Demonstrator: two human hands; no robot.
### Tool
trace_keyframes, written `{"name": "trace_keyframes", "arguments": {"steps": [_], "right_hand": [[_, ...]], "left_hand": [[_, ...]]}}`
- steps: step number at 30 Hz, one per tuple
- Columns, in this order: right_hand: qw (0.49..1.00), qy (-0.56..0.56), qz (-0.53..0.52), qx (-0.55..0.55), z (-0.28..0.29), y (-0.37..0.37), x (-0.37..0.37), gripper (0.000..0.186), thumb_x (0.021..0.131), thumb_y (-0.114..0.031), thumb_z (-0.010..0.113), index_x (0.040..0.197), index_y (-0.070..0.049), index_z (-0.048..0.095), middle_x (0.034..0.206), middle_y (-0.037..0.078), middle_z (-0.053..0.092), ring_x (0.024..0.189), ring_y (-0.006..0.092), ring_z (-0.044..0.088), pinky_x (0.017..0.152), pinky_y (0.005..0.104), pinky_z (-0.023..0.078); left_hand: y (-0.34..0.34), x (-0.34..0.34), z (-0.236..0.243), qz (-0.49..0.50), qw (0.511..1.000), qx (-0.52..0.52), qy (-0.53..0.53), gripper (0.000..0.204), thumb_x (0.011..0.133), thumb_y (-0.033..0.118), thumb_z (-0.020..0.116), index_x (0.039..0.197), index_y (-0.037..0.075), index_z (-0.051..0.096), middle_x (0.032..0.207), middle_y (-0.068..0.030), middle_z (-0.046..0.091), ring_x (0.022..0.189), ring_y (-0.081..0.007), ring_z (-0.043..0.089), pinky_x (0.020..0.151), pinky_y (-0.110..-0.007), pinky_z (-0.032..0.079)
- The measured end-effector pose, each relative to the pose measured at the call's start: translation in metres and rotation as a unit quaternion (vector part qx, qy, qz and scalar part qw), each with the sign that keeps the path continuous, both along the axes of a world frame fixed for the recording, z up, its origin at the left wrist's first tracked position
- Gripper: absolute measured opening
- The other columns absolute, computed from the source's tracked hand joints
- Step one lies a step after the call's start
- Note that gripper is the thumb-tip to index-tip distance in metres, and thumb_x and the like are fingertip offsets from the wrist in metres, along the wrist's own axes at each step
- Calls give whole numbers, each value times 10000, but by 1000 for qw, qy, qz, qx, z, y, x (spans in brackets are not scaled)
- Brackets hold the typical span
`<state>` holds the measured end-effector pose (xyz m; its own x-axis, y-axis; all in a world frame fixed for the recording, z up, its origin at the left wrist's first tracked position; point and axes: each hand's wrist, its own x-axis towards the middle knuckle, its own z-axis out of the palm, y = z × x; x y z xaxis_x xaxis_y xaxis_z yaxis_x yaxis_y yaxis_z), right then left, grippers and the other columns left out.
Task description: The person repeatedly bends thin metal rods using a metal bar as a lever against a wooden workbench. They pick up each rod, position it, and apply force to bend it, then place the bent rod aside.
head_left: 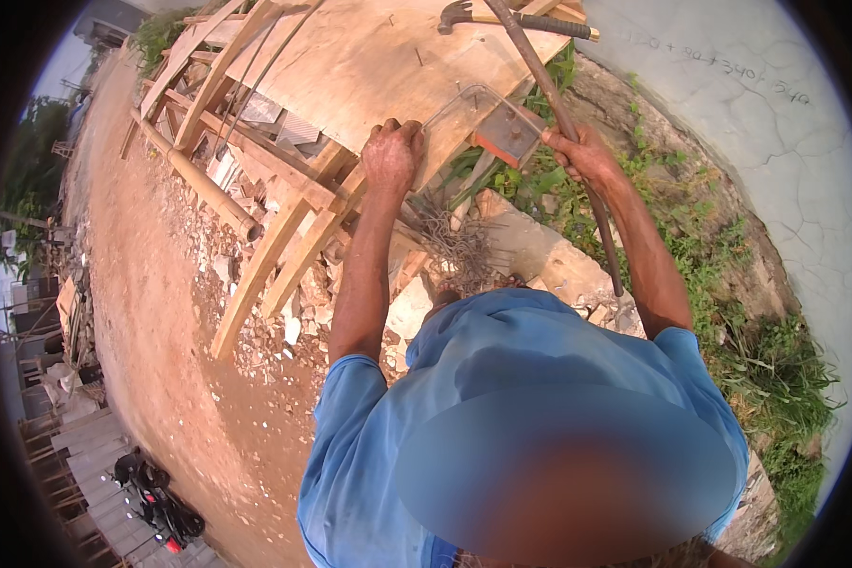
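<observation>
My left hand [393, 156] is closed at the near edge of a plywood-topped wooden bench [350, 85], its fist around the end of a thin bent metal rod [475, 87]. The rod angles over the bench top and runs down toward my other hand. My right hand [582, 156] wraps round a long, rusty metal bar [541, 76] that slants from the far edge of the bench to below my wrist. Between the hands, a grey metal plate [509, 135] with an orange edge is fixed at the bench's side. The rod's gripped end is hidden by my fingers.
A claw hammer [530, 21] lies at the far right of the bench. Nails [418, 57] stick up from the plywood. Tangled wire [459, 241] and rubble lie below. A bamboo pole [199, 180] leans at left; a cracked wall [729, 104] rises at right. A motorcycle [156, 497] stands lower left.
</observation>
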<state>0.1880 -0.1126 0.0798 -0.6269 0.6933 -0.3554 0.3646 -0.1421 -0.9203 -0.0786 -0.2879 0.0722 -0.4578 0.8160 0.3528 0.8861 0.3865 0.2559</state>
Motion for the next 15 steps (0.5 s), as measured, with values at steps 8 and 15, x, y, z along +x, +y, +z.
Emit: {"name": "trace_keyframes", "arguments": {"steps": [8, 15], "right_hand": [[994, -2, -30, -106, -14, -7, 0, 206, 939, -229, 669, 867, -63, 571, 585, -11, 501, 431, 68, 394, 381, 266, 281], [996, -9, -28, -81, -23, -8, 3, 225, 934, -245, 681, 882, -58, 568, 578, -7, 499, 414, 68, 394, 367, 261, 279]], "left_hand": [[11, -3, -5, -43, 998, -11, -39, 279, 882, 314, 647, 1085, 138, 723, 1015, -139, 649, 1003, -326, 617, 842, -460, 527], [80, 6, -23, -114, 988, 54, -94, 245, 854, 256, 664, 1018, 89, 739, 962, -147, 660, 962, -338, 627, 846, -444, 514]]}}
